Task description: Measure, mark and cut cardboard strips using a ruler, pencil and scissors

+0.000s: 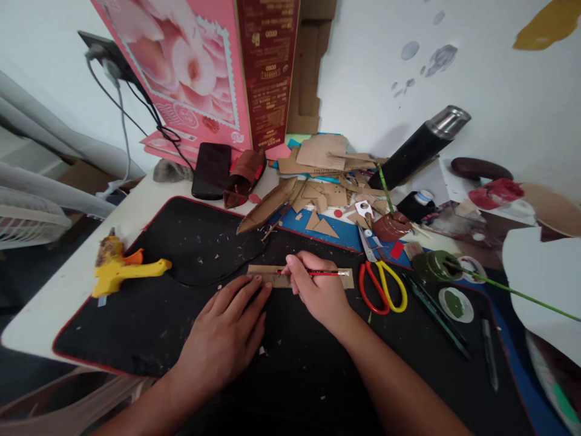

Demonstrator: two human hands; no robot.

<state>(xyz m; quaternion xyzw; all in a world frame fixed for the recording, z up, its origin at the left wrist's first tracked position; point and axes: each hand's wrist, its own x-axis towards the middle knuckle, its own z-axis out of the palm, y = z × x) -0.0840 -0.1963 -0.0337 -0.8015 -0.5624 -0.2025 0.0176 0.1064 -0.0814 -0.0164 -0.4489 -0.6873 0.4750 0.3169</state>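
A narrow strip of brown cardboard (345, 281) lies lengthwise on the black desk mat (149, 321). My left hand (222, 330) rests with its fingers stretched out, the fingertips pressing the strip's left part. In my right hand (313, 287) is a red and black pencil (330, 273), pinched between thumb and fingers. Its tip points left and meets the strip near my left fingertips; whether it has left a mark is too small to tell. Just right of the strip lie scissors (381, 287) with one red and one yellow handle, their blades pointing away.
A yellow glue gun (129, 266) lies at the left, its cord running towards the strip. Cardboard scraps (324, 154), a boat-shaped cardboard piece (267, 204) and a phone (212, 171) lie behind. Paint jars (436, 266), pens (438, 318) and a leaning black flask (417, 148) are right.
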